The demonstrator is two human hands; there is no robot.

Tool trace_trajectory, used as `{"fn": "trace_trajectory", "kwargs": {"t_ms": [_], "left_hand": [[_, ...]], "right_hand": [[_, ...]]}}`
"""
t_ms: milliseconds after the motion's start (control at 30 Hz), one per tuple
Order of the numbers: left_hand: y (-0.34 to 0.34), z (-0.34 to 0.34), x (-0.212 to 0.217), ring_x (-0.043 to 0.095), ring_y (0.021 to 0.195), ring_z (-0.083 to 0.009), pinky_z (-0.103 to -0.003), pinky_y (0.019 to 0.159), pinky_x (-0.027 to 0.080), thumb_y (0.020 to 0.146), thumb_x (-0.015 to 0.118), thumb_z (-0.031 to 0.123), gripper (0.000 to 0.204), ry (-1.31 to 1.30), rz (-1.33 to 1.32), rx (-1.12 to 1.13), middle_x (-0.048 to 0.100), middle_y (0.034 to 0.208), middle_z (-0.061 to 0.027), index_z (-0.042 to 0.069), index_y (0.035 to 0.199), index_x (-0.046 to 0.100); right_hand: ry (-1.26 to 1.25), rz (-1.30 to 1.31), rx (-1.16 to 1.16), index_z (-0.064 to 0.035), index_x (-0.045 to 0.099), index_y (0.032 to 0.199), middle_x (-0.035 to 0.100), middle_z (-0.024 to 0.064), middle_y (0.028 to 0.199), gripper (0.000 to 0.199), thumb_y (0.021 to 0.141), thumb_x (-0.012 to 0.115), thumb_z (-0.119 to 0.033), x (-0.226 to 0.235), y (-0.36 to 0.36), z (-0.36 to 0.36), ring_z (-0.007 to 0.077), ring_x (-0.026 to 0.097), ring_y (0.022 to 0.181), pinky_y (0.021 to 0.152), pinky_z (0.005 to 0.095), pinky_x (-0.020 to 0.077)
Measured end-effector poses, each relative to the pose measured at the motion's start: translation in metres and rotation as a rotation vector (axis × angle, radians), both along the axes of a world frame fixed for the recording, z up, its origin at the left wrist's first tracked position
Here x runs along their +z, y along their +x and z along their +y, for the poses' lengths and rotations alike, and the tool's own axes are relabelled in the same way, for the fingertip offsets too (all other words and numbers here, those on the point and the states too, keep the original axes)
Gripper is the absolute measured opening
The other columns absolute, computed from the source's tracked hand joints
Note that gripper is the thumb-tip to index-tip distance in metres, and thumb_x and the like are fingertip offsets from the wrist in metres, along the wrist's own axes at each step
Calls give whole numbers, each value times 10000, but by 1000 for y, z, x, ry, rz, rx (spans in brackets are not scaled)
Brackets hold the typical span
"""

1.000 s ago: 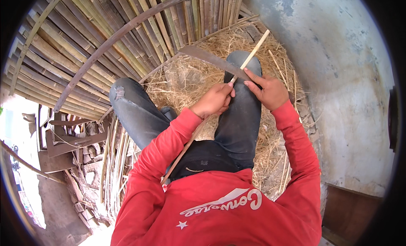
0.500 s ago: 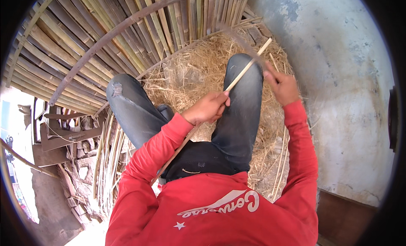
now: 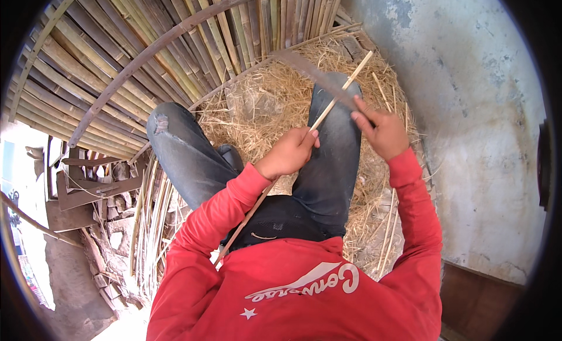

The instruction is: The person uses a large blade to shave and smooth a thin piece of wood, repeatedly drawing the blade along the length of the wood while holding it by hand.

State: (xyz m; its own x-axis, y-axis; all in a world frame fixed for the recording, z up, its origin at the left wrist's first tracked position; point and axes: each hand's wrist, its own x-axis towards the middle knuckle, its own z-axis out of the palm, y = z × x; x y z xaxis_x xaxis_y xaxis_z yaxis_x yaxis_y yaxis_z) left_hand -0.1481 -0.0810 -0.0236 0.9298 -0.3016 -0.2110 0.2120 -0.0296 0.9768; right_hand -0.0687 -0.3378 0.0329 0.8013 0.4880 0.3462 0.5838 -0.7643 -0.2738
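Observation:
My left hand (image 3: 290, 153) is closed around a long, thin bamboo strip (image 3: 329, 108). The strip slants from beside my waist, under my left forearm, up over my right knee to a pale far end. My right hand (image 3: 381, 130) grips a long flat knife (image 3: 316, 74) with a dull grey-brown blade; its handle is hidden in the fingers. The blade points up and to the left and crosses the strip above the right knee. The motion blurs it a little, so how it bears on the strip is hard to make out.
Straw-like shavings (image 3: 263, 101) cover the floor around my legs. A panel of bamboo slats (image 3: 193, 42) with a curved pole stands ahead and left. A weathered wall (image 3: 480, 136) rises on the right. Thin strips (image 3: 149, 218) lie in a bundle at the left.
My right hand has come down and slightly left with the knife, so the blade crosses the strip lower. My left hand and the strip have shifted only slightly.

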Motion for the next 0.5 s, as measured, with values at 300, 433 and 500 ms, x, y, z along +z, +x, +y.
{"fn": "trace_trajectory", "kwargs": {"t_ms": [300,433,500], "left_hand": [[-20,11,-5,411,466,-73,-272,468,342,1148,448,322,376,109,-107,3,444,568,39,41,959,610],[-24,16,-5,405,486,-68,-271,490,347,1148,450,317,379,142,-177,25,435,572,46,39,956,623],[-23,11,2,421,515,-68,-278,508,360,1144,460,314,382,126,-63,31,446,586,44,33,955,637]], "right_hand": [[14,10,-88,-193,697,1403,630,179,707,453,991,729,-378,4,0,-14,346,621,605,620,453,489],[54,116,-190,-251,687,1415,704,141,778,480,1002,679,-495,3,0,-24,325,690,624,593,426,543],[-83,19,37,-235,704,1399,624,152,710,448,988,723,-414,-3,-34,-2,341,635,619,612,444,499]]}}
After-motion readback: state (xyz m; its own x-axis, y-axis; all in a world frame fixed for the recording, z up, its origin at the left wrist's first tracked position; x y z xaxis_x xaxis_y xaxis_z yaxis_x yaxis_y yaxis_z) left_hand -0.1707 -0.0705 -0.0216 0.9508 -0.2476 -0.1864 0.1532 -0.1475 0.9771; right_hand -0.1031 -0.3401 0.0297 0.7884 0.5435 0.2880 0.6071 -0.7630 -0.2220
